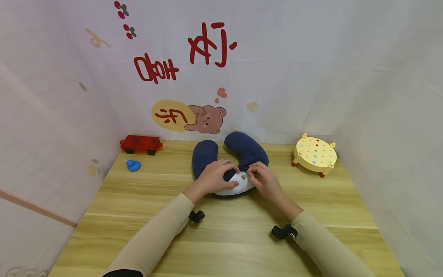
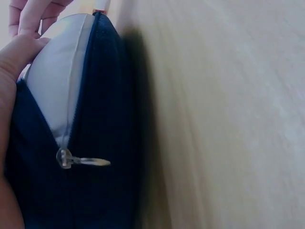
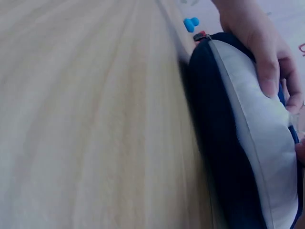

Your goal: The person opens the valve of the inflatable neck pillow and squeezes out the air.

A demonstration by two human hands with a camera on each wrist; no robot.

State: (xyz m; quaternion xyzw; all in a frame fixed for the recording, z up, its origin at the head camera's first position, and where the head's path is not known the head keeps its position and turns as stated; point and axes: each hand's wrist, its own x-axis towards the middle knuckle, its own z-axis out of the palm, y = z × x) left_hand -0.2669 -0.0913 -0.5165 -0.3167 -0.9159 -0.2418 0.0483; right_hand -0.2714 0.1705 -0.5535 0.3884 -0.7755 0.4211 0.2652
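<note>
A navy U-shaped neck pillow (image 1: 247, 148) lies on the table, its curved end toward me. The zipper along that end is undone, baring a white inner (image 3: 262, 119) with a small round valve (image 1: 243, 177). My left hand (image 1: 218, 177) grips the left side of the opening, thumb on the white inner. Beside the valve, my right hand (image 1: 265, 180) pinches the pillow at the opening's right edge; what lies between those fingertips is partly hidden. A metal zipper pull (image 2: 86, 161) hangs at one end of the opening in the left wrist view.
At the back left stand a red toy car (image 1: 142, 144) and a blue toy duck (image 1: 133, 165). A yellow round toy (image 1: 315, 154) with short legs sits at the back right. Pale printed cloth walls (image 1: 277, 77) enclose the wooden table (image 1: 235, 238) on three sides.
</note>
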